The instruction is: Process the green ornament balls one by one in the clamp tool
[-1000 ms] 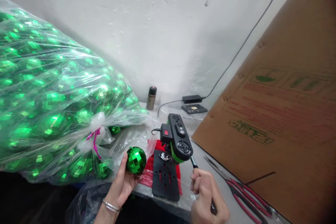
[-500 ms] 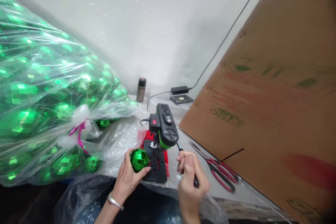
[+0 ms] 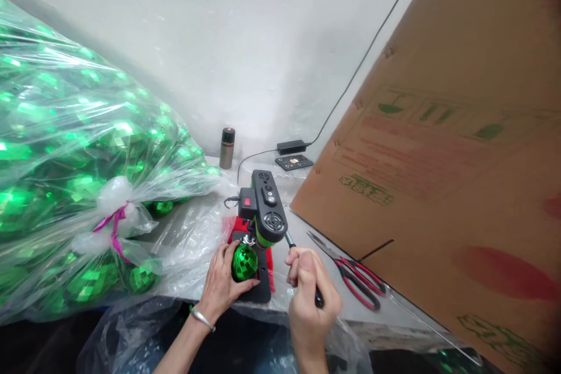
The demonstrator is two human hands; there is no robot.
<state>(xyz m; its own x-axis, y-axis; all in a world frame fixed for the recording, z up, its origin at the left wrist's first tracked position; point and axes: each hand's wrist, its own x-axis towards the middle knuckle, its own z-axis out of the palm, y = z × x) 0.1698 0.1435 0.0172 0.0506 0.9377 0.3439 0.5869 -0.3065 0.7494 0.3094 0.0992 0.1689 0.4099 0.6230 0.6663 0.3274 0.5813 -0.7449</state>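
Now the left hand point(image 3: 221, 283) cups a green ball point(image 3: 244, 262) steady on the base under the small press point(image 3: 263, 216), while the right hand point(image 3: 309, 292) grips its lever point(image 3: 290, 240).

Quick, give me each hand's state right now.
Left hand: closed around the green faceted ball, under the small press machine.
Right hand: closed on the machine's lever handle.
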